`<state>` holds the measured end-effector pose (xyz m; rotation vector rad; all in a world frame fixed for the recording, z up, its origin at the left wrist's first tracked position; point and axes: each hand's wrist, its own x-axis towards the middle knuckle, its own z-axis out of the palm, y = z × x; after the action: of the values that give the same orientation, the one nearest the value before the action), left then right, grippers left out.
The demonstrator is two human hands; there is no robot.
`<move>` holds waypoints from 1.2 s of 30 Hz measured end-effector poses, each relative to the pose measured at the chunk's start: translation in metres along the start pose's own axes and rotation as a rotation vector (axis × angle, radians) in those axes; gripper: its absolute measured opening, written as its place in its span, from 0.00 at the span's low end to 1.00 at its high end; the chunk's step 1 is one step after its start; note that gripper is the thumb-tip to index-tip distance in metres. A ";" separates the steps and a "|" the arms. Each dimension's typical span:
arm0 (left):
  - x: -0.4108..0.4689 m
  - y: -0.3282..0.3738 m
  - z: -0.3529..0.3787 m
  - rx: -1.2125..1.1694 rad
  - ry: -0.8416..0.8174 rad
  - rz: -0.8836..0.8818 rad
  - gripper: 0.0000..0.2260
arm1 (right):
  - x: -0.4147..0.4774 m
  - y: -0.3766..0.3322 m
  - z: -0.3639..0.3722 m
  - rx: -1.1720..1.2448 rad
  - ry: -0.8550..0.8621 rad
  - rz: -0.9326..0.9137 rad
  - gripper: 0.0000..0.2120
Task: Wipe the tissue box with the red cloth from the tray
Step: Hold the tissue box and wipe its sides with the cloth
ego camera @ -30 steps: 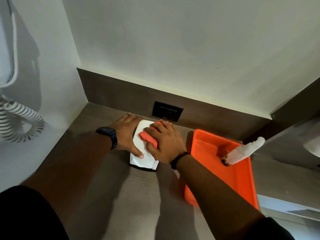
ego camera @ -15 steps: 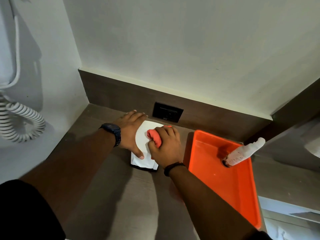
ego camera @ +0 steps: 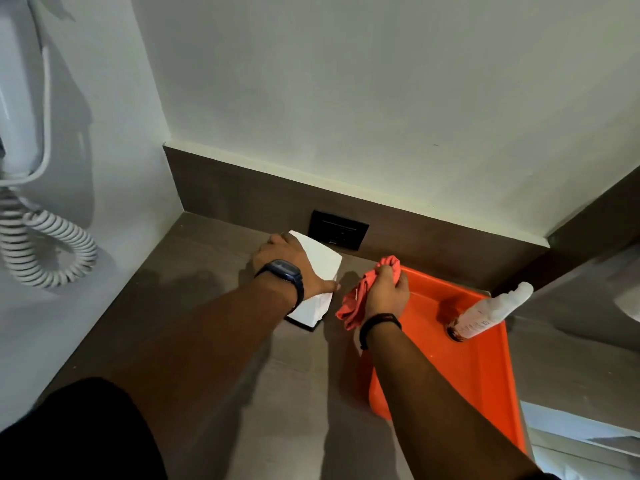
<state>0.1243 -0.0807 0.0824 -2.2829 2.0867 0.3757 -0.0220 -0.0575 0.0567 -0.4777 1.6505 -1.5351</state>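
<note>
A white tissue box (ego camera: 320,268) stands on the brown counter (ego camera: 214,327) near the back wall. My left hand (ego camera: 287,268) lies over its top and left side and holds it. My right hand (ego camera: 388,294) is to the right of the box, apart from it, and grips the crumpled red cloth (ego camera: 360,299). The cloth hangs over the left rim of the orange tray (ego camera: 485,368). Part of the box is hidden under my left hand and wrist.
A spray bottle (ego camera: 491,311) leans in the tray's far right corner. A black wall socket (ego camera: 339,229) sits behind the box. A white hair dryer with a coiled cord (ego camera: 45,244) hangs on the left wall. The counter ends at walls on the left and back.
My right hand has lifted the red cloth off the tissue box and moved right to the tray's edge. My left hand has shifted over the box's top.
</note>
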 end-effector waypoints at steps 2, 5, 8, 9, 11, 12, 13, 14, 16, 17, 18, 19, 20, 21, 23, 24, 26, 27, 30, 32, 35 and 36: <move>0.010 0.000 -0.007 0.086 0.055 0.124 0.58 | 0.001 0.000 -0.001 0.041 -0.003 -0.006 0.07; 0.032 -0.004 -0.023 0.198 -0.171 0.489 0.59 | 0.004 0.000 -0.002 0.073 -0.003 -0.005 0.07; 0.045 -0.001 -0.028 0.205 -0.335 0.475 0.57 | 0.004 0.005 -0.008 0.078 -0.034 0.015 0.08; 0.046 0.000 -0.029 0.208 -0.325 0.455 0.55 | 0.004 0.006 -0.010 0.080 -0.040 0.016 0.08; 0.044 0.004 -0.027 0.205 -0.277 0.409 0.50 | 0.006 0.008 -0.012 0.065 -0.027 0.028 0.08; 0.041 0.008 -0.025 0.174 -0.219 0.372 0.46 | 0.007 0.009 -0.013 0.066 -0.013 0.034 0.08; 0.037 0.013 -0.022 0.144 -0.135 0.320 0.41 | 0.007 0.010 -0.013 0.075 0.003 0.039 0.07; 0.034 0.019 -0.019 0.131 -0.050 0.254 0.38 | 0.007 0.011 -0.014 0.087 0.015 0.043 0.07; 0.030 0.025 -0.017 0.130 -0.009 0.103 0.43 | 0.007 0.014 -0.014 0.103 0.031 0.037 0.07; 0.029 0.024 -0.017 0.116 -0.036 0.055 0.50 | 0.007 0.015 -0.015 0.108 0.037 0.029 0.07; 0.031 0.019 -0.019 0.112 -0.062 0.065 0.57 | 0.007 0.016 -0.015 0.116 0.042 0.026 0.07; 0.035 0.012 -0.020 0.138 -0.073 0.150 0.62 | 0.006 0.018 -0.014 0.120 0.045 0.028 0.07; 0.038 0.005 -0.022 0.199 -0.099 0.299 0.66 | 0.006 0.020 -0.014 0.121 0.045 0.034 0.07; 0.042 0.000 -0.024 0.267 -0.141 0.462 0.67 | 0.004 0.021 -0.013 0.122 0.038 0.044 0.07; 0.047 -0.005 -0.025 0.359 -0.205 0.678 0.69 | -0.001 0.027 -0.010 0.144 -0.009 0.052 0.07; 0.049 -0.006 -0.023 0.384 -0.213 0.721 0.70 | -0.003 0.030 -0.008 0.156 -0.046 0.037 0.08; 0.050 -0.002 -0.015 0.400 -0.218 0.780 0.68 | -0.009 0.037 -0.001 0.131 -0.143 0.001 0.08; 0.048 0.000 -0.011 0.381 -0.216 0.809 0.66 | -0.012 0.040 0.002 0.101 -0.194 -0.011 0.09; 0.044 0.005 -0.004 0.306 -0.156 0.870 0.60 | -0.023 0.047 0.016 0.095 -0.311 0.001 0.15; 0.044 0.006 -0.004 0.300 -0.128 0.892 0.57 | -0.027 0.053 0.023 0.096 -0.309 0.092 0.21; 0.043 0.005 -0.006 0.306 -0.122 0.894 0.57 | -0.028 0.058 0.023 0.065 -0.276 0.249 0.23; 0.043 0.005 -0.006 0.310 -0.120 0.898 0.57 | -0.027 0.057 0.022 0.094 -0.274 0.263 0.21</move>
<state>0.1231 -0.1243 0.0809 -1.0360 2.7321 0.1612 0.0256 -0.0408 0.0120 -0.3845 1.3649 -1.2844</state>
